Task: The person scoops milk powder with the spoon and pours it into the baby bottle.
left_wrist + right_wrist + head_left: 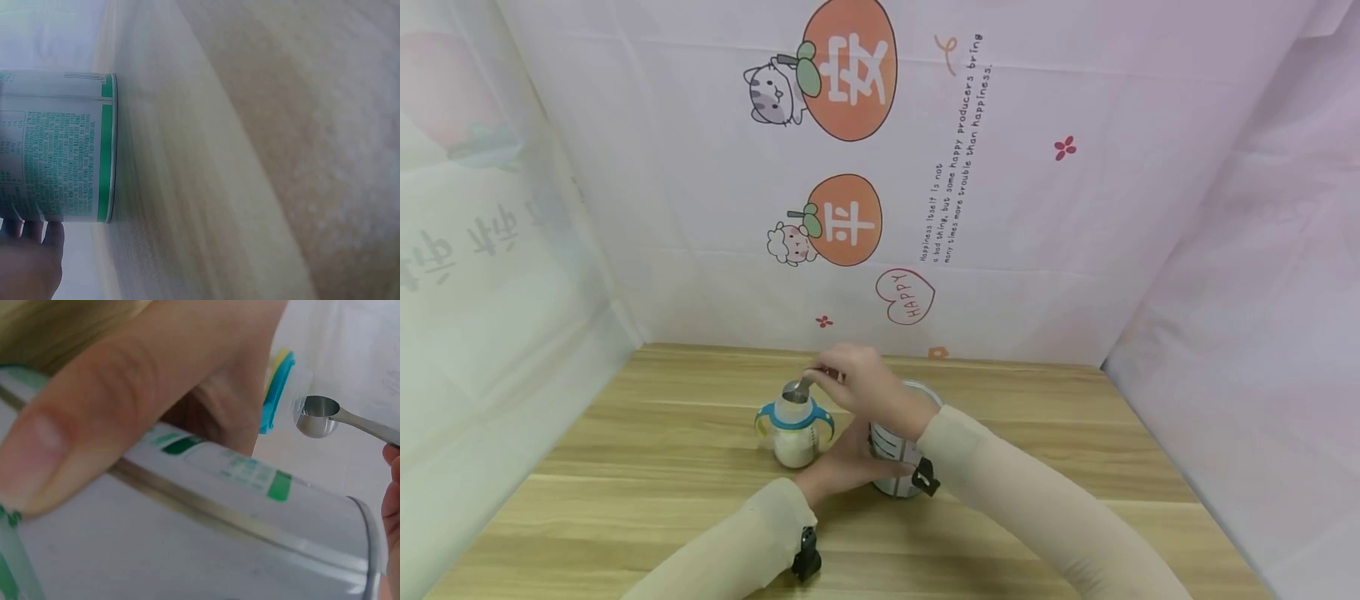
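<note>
A baby bottle (795,448) with a blue collar and two side handles stands upright on the table, whitish inside. My right hand (868,385) pinches the handle of a metal measuring spoon (319,419), whose round bowl is at the bottle's open mouth. Whether the bowl holds anything, I cannot tell. Beside the bottle, on its right, is a white and green tin can (59,153) with printed text. My left hand (847,461) grips the can's side, its thumb lying across the wall in the right wrist view. The right forearm covers part of the can in the head view.
The wooden table (647,467) meets a white printed cloth wall (1000,317) behind the bottle and can. More cloth hangs on the left (512,333) and right sides. Both wrists carry black straps.
</note>
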Tool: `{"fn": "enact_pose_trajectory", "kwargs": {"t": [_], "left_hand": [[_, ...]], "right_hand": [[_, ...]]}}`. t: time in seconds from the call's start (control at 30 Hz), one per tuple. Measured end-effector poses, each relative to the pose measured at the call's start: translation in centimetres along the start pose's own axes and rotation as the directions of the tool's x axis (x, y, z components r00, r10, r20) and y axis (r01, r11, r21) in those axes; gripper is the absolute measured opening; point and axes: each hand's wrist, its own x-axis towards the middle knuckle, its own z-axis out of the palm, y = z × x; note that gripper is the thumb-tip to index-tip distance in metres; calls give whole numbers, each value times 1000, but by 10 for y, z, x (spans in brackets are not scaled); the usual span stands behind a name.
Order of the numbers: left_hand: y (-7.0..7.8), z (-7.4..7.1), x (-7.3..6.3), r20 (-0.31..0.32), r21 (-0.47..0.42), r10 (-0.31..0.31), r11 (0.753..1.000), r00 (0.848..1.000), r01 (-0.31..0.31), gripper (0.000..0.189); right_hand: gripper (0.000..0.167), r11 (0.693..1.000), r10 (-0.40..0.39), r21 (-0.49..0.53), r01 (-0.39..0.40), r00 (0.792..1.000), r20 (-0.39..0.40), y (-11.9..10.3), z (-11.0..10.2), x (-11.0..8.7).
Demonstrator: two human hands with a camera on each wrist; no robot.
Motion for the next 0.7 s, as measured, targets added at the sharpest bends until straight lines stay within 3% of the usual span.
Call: {"fn": "enact_pose_trajectory", "kwargs": {"t": [0.13,0.3,0.57,0.7], "left_hand": [[0,0,1,5,-16,20,1000,1000,-20,89],[-1,0,2,9,-9,39,999,999,-39,91],[-1,0,4,2,0,53,999,999,-53,92],[-2,1,6,14,-32,90,996,996,-89,92]], "right_hand": [[6,984,165,78,-163,986,-27,2,-3,-2],[12,919,367,161,-360,930,-15,5,-10,-2],[17,786,540,345,-513,842,22,12,-24,-7],[19,747,585,377,-548,811,20,14,-34,-13]]}}
